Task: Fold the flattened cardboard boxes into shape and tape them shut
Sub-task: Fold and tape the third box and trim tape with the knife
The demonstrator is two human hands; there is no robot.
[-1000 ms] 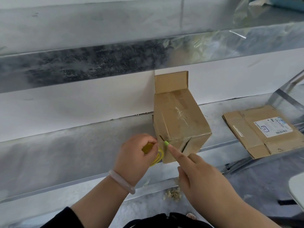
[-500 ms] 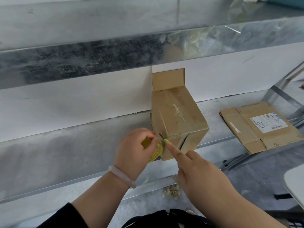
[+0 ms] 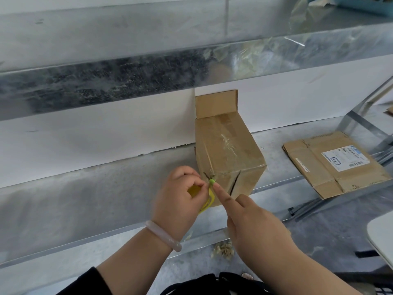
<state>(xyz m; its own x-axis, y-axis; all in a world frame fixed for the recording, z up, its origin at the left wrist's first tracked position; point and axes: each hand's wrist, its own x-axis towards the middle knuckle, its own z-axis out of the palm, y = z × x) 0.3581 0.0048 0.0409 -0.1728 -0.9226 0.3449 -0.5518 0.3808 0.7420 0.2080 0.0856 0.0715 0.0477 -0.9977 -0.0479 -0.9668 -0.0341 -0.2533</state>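
— Hands?
— My left hand grips the yellow tape dispenser at the cardboard box's near corner (box on the desk); my right hand presses one straight forefinger there.
— Risk?
— If that finger slips, the tape could lift.

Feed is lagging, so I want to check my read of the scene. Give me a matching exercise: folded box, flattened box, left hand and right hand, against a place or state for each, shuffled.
Things:
1. folded box
2. flattened box
3. left hand
4. right hand

States:
A. grips a yellow roll
B. lies flat on the shelf, white label facing up
C. index finger stretched out to the folded box's near corner
D. stands on the shelf with one flap raised at the back

Pairs: 1-D, 2-B, 3-A, 4-C
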